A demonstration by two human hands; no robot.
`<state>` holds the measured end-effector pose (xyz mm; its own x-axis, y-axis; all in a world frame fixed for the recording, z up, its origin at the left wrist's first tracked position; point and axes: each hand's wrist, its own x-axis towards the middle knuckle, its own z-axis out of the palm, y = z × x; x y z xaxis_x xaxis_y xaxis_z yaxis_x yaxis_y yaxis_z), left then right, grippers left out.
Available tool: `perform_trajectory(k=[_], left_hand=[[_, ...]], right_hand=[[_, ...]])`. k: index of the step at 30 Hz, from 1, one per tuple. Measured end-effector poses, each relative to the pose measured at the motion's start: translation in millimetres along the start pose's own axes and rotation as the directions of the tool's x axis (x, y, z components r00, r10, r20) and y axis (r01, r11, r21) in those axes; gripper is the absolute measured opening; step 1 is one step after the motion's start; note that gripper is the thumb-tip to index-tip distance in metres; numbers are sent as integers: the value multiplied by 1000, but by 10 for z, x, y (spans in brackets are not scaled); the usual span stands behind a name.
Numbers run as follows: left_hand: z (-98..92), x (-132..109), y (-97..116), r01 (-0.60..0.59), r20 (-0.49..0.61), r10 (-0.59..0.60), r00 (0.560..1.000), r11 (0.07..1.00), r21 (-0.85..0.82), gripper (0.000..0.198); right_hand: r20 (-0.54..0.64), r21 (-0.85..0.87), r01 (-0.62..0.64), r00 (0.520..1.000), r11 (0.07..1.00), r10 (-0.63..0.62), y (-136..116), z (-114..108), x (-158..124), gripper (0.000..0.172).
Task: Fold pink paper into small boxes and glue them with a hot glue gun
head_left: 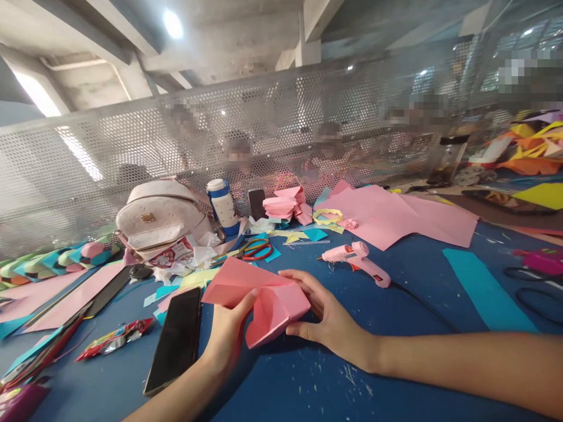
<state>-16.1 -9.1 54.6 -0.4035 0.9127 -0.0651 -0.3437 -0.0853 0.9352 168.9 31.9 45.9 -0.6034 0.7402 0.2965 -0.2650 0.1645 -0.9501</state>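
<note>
Folded pink paper (285,306) sits near the centre of the frame in the head view, raised above the blue bench (316,387) and held between both hands. It has a broad flap reaching toward the upper left and a creased, hollow body at the lower right. The left grip (225,331) pinches it, thumb laid over the flap's near edge, with most of the fingers hidden beneath. The right grip (329,322) spans the right side, fingers at the far upper edge and thumb at the lower right corner, cupping the body rather than squeezing it.

It looks very light, with a dry surface that should not slip much. The creased body is probably fairly stiff along its folds, while the single-layer flap likely bends easily. Hard pressure on the hollow would probably crush it, and a pull could tear a corner or spoil a crease. Best hold: folded edges and doubled layers, with flat finger pads, leaving the hollow free.

Just left of the left wrist, a dark phone (176,343) lies on the bench; right of centre, a pink glue gun (357,258) rests beyond the right grip, its nozzle pointing left.
</note>
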Motion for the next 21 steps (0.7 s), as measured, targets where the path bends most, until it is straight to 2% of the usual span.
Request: perform_trajectory(k=[4, 10, 15, 21], left_hand=[[4, -24, -27, -9, 19, 9, 1000, 1000, -10, 47], [35, -44, -24, 32, 35, -32, 999, 999, 17, 48], [52, -71, -46, -16, 33, 14, 999, 999, 50, 45], [16, -76, -86, 25, 62, -29, 998, 997, 67, 47]], right_hand=[[-29, 105, -9, 1000, 994, 12, 42, -29, 47, 58], [-46, 217, -50, 997, 975, 61, 45, -43, 92, 53], [-59, 232, -72, 994, 970, 88, 8, -45, 75, 49], [-84, 207, -88, 991, 974, 107, -16, -54, 76, 49]])
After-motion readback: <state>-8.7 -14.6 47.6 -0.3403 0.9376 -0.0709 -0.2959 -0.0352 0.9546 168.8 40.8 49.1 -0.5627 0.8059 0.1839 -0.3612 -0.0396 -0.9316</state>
